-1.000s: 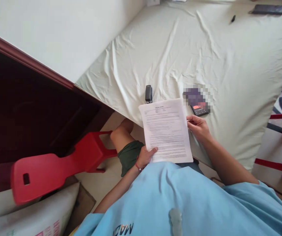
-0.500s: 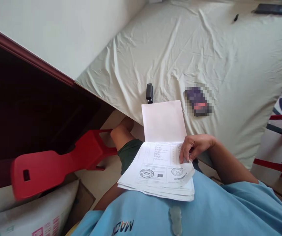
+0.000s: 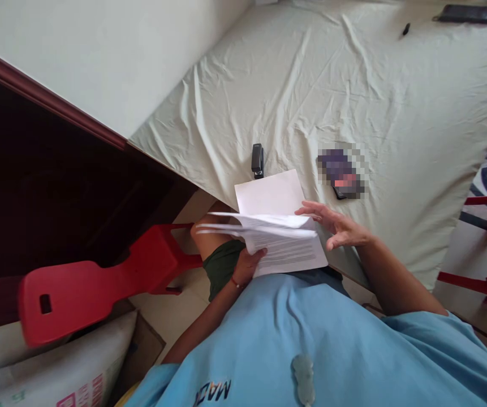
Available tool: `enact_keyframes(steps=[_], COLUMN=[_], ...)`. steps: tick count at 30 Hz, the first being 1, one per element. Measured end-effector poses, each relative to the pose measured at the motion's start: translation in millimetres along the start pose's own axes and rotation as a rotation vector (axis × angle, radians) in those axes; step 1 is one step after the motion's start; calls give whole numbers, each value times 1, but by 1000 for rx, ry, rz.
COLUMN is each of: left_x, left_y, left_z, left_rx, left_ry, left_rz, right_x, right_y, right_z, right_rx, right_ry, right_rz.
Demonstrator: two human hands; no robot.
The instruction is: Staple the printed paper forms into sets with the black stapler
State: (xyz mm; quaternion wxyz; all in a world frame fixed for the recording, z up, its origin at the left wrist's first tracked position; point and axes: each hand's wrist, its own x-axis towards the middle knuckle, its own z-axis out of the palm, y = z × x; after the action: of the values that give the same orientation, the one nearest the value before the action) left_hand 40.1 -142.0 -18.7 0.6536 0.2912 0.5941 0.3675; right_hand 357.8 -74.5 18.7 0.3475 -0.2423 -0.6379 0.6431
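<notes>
A stack of printed sheets (image 3: 288, 257) rests at my lap against the bed's edge, with several leaves raised and blurred mid-turn. My left hand (image 3: 249, 264) is closed on the stack's lower left side, thumb on top of a printed page and the other fingers hidden beneath. My right hand (image 3: 332, 225) is by the upper right side of the sheets, fingers stretched and spread, fingertips close to the lifted leaves; whether they touch I cannot tell. A blank pinkish cover sheet (image 3: 271, 191) lies beyond the leaves. Just past it stands a black stapler (image 3: 257, 160).
A pale sheet covers the bed (image 3: 379, 118). A phone-like object (image 3: 340, 172), pixelated, lies right of the papers. At the far right are a dark pouch (image 3: 466, 14) and a small black item (image 3: 406, 29). A red chair (image 3: 73, 297) and a white sack (image 3: 73, 362) stand at left.
The stamped page has gone from view as leaves rise away from me. My left hand now shows, gripping the stack. My right hand has moved up and opened off the page's corner.
</notes>
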Motion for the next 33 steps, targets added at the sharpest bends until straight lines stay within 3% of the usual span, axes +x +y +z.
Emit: enact_keyframes(steps=[3,9,11,15,19,27,30,33], left_x=[-9,-16,-18,-19,-20,-19,-18,-13], left_y=[-5,-4,-5,-7,-7,-4,-6,-3], left_z=[8,13,13,12,12,18,19,16], left_rx=[-90,-131,-133,-130,-115,-61,14,62], left_ry=[3,-26,-32,-33,-52,-242,-303,-299], left_rz=[-23,8,18,52,60,-53,-92,-24], right_x=[2,10,11,12,13,11,10,9], right_y=[3,17,18,18,19,14,8,2], right_z=[6,9,7,5,5,8,12,16], right_rx=[-32,-254,-351,-478,-445,-337,-132,148], right_ry=[49,612,694,713,730,559,525,490], right_rz=[91,255,273,293,330,413,407,435])
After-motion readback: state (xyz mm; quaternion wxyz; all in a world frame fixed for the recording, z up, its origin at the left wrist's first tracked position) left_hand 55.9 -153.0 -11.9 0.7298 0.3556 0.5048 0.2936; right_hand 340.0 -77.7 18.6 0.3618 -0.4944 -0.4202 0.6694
